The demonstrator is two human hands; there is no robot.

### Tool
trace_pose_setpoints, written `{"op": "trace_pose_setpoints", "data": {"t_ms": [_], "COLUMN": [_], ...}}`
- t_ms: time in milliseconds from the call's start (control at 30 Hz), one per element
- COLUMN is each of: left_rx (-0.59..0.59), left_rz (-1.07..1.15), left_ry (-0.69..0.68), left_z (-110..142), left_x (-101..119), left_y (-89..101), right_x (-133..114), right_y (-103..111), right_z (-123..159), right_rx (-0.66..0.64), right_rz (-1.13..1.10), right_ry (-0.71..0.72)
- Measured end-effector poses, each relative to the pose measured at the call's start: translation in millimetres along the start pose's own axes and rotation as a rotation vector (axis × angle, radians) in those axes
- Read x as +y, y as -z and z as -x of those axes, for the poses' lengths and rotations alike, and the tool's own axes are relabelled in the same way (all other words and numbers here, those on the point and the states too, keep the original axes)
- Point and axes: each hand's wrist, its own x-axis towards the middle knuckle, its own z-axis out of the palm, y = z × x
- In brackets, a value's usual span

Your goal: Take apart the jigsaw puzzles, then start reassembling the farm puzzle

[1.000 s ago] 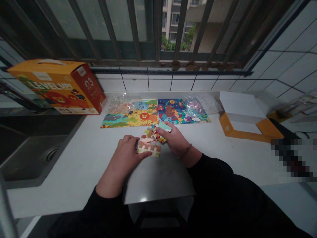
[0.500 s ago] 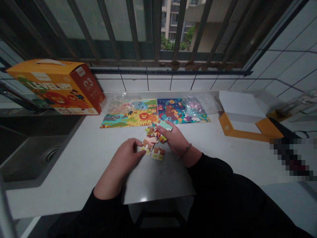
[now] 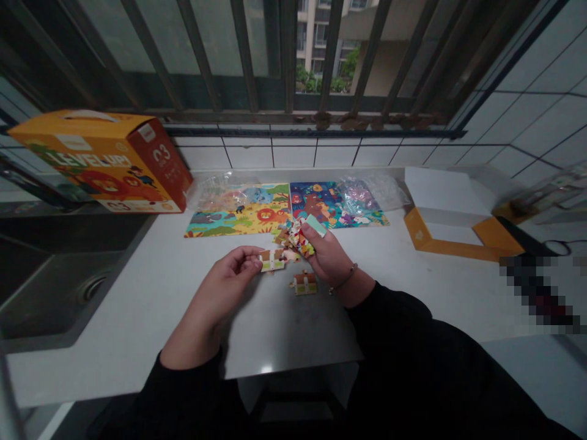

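Observation:
Between the thumb and fingers of my left hand (image 3: pixel 233 276) is a brown, white and green jigsaw piece (image 3: pixel 272 260). My right hand (image 3: pixel 326 252) is closed around a small stack of jigsaw pieces (image 3: pixel 300 239), with a pale green one (image 3: pixel 316 226) showing on top by the thumb. A similar brown-and-green piece (image 3: pixel 305 283) lies alone on the white counter, just below the right hand. More pieces show between the two hands, partly hidden, and I cannot tell which of them rest on the counter.
Two picture sheets, a yellow lion one (image 3: pixel 257 214) and a dark blue one (image 3: pixel 321 205), lie behind the hands with crumpled clear plastic (image 3: pixel 373 192) over parts. An orange box (image 3: pixel 98 165) stands left beside the sink (image 3: pixel 87 287). Right is an open orange-and-white box (image 3: pixel 454 238).
My left hand has lifted its jigsaw piece off the counter and tilted it up. The loose piece below has shifted right and turned slightly. My right hand has moved a little to the right.

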Motion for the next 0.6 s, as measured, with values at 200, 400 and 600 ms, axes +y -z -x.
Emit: {"op": "trace_pose_setpoints", "data": {"t_ms": [200,400,600], "left_rx": [0.111,0.273,0.179], "left_rz": [0.070,-0.524,-0.939], "left_ry": [0.041,0.014,-0.160], "left_z": [-1,-5,-6], "left_x": [-3,-11,-24], "left_y": [1.0,1.3,-4.5], "right_x": [-4,-3,-1], "right_y": [-2,-3,-3], "right_z": [3,2,-1], "right_rx": [-0.011,0.030,0.091], "right_rz": [-0.165,-0.117,-0.053], "right_ry": [-0.070,-0.015,0.028]}}
